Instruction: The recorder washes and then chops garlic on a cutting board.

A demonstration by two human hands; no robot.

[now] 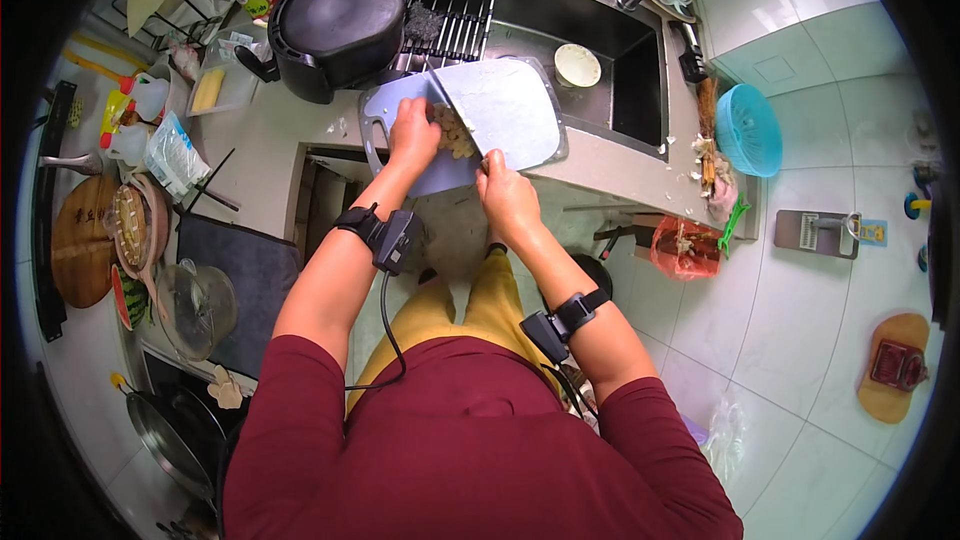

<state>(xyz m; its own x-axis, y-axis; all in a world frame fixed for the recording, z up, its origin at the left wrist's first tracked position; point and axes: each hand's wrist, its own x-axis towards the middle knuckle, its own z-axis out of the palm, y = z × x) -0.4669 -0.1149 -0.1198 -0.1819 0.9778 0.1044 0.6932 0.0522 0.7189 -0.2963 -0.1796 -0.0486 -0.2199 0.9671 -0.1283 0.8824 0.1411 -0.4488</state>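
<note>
My right hand (508, 191) grips the handle of a kitchen knife (456, 111), whose blade shows as a thin dark line slanting across a pale cutting board (517, 109). Left of the blade lies a heap of pale chopped pieces (454, 136), perhaps garlic. Against that heap my left hand (415, 136) has its fingers bent, close to the blade; whether it pinches a piece is hidden. The board has a grey rim and a handle slot at its left end. Its right end reaches over the sink's near edge.
Behind the board is a dark sink (637, 90) holding a small bowl (577, 65), with a roll-up drying rack (457, 7) across its left side. A black air-fryer basket (337, 22) stands close by at left. On the counter's right end sits a blue plastic basket (748, 130).
</note>
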